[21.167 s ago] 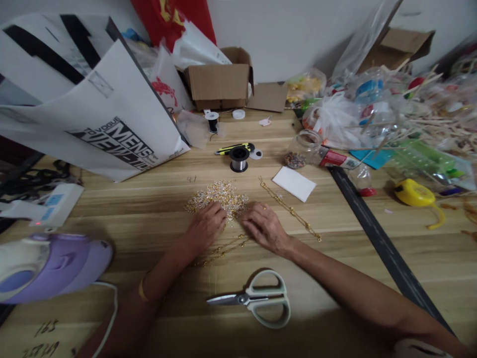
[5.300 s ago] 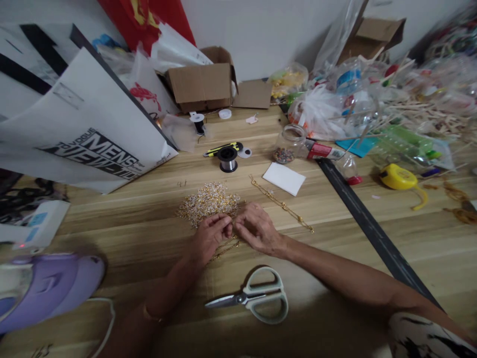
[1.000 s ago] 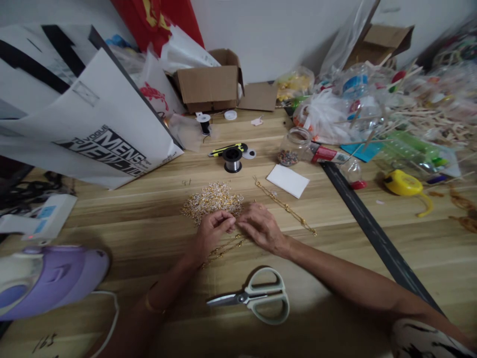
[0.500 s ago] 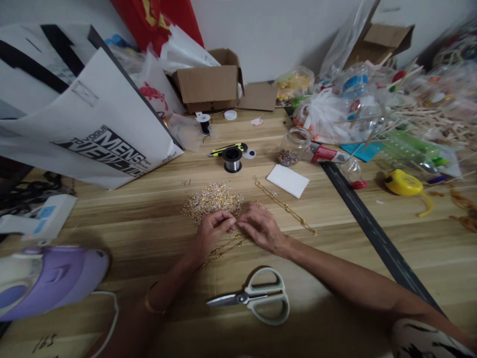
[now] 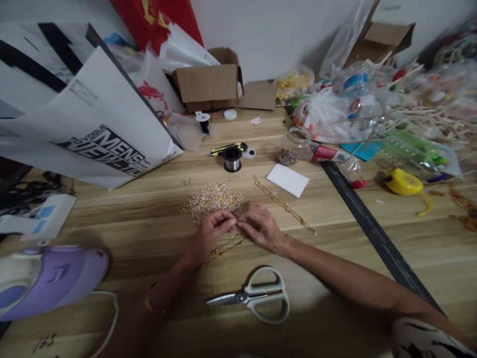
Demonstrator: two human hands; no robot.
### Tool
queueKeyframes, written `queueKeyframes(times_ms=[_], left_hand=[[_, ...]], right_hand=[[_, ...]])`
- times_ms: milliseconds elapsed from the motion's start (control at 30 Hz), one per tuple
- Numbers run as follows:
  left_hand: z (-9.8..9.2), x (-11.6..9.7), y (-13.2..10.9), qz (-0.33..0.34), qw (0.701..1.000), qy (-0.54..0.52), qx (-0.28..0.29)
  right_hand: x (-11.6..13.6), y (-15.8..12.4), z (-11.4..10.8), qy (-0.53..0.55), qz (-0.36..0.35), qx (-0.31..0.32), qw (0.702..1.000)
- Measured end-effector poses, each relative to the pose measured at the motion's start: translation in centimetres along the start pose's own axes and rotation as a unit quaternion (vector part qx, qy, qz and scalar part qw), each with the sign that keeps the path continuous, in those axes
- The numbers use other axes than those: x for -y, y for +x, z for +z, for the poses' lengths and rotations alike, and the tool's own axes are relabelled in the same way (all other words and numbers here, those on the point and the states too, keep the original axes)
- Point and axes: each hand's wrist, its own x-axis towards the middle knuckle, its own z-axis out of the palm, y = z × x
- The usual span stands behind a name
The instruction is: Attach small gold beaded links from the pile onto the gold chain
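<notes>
My left hand (image 5: pixel 216 231) and my right hand (image 5: pixel 261 226) meet fingertip to fingertip, each closed in a pinch. Whatever sits between the fingers is too small to make out. A gold beaded chain (image 5: pixel 225 247) lies just below them, running between the two hands. Right behind my left hand is a heap of small gold and silver rings and beads (image 5: pixel 212 199). Another gold chain (image 5: pixel 286 208) stretches along the table to the right of my right hand. Scissors (image 5: pixel 253 296) with pale handles rest nearer to me, blades slightly apart.
Behind the heap stand a wire spool (image 5: pixel 232 160), a yellow-black cutter (image 5: pixel 219 149) and a bead jar (image 5: pixel 292 146). A white card (image 5: pixel 288 181) lies to the right, a yellow tape measure (image 5: pixel 404 182) beyond it. On the left are a purple iron (image 5: pixel 70 278) and a paper bag (image 5: pixel 93 124).
</notes>
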Motion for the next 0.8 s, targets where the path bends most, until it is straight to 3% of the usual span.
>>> queueKeyframes(times_ms=[800], left_hand=[[-0.21,0.24,0.01,0.005,0.999,0.027,-0.017]], right_hand=[[0.27,0.21,-0.07,-0.005,-0.005,-0.003,1.0]])
